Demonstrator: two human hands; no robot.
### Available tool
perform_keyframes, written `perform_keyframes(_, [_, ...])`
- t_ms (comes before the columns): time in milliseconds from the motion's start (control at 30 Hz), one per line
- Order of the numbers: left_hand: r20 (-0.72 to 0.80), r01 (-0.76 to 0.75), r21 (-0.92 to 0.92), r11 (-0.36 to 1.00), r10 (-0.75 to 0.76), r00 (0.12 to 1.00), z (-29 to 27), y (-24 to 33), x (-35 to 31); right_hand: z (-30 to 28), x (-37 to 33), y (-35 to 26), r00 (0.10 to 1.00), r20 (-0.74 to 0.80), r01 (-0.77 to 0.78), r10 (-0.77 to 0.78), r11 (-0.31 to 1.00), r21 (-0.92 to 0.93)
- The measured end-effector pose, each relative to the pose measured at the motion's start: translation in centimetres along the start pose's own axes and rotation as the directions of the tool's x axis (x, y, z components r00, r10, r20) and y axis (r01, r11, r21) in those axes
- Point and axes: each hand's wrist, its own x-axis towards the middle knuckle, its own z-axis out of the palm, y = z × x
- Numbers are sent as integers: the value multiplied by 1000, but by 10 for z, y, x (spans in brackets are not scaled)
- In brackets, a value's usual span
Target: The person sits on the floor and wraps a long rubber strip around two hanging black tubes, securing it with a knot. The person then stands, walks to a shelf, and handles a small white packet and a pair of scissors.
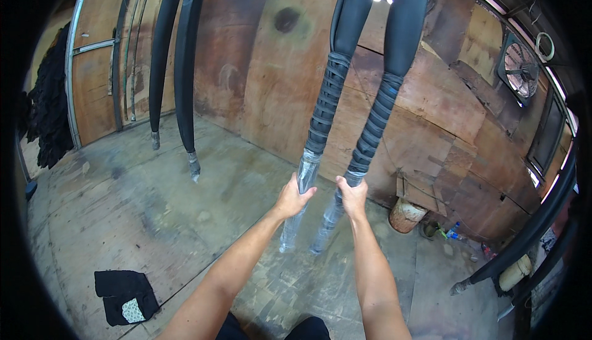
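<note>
A pair of long black trouser-like legs (399,31) hangs from above, in front of me. Dark bands are wound round the lower part of the left leg (325,102) and of the right leg (377,121). Clear plastic film covers both bottom ends. My left hand (292,198) is closed round the left plastic-wrapped end (306,170), whose tip hangs below my fist. Likewise, my right hand (353,197) grips the right plastic-wrapped end (328,221), just under the bands. The two ends are apart, tilted the same way.
Another pair of black legs (185,74) hangs at the left. More black legs (530,229) slant down at the far right. Folded black cloth (126,298) lies on the floor, lower left. By the wooden wall stand a rusty bucket (407,215) and a fan (519,68).
</note>
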Motion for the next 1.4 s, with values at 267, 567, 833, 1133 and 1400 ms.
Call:
perform_keyframes(267, [-160, -12, 149, 989, 36, 986, -66, -32, 9, -62, -8, 8, 977, -165, 87, -136, 958, -273])
perform_keyframes(567, [-171, 78, 218, 973, -41, 984, -93, -14, -6, -85, -6, 4, 992, -128, -33, 7, 978, -204])
perform_keyframes(833, [-41, 194, 236, 952, -190, 981, -98, -19, -46, -77, -14, 5, 994, -102, 15, -28, 991, -132])
perform_keyframes(1133, [40, 356, 343, 869, -392, 919, -118, -163, -283, -77, -22, 17, 988, -119, 65, -95, 970, -235])
perform_keyframes(1400, [98, 482, 639, 599, -686, 721, -140, -181, -443, -69, -33, 9, 978, -190, 42, -89, 971, -236])
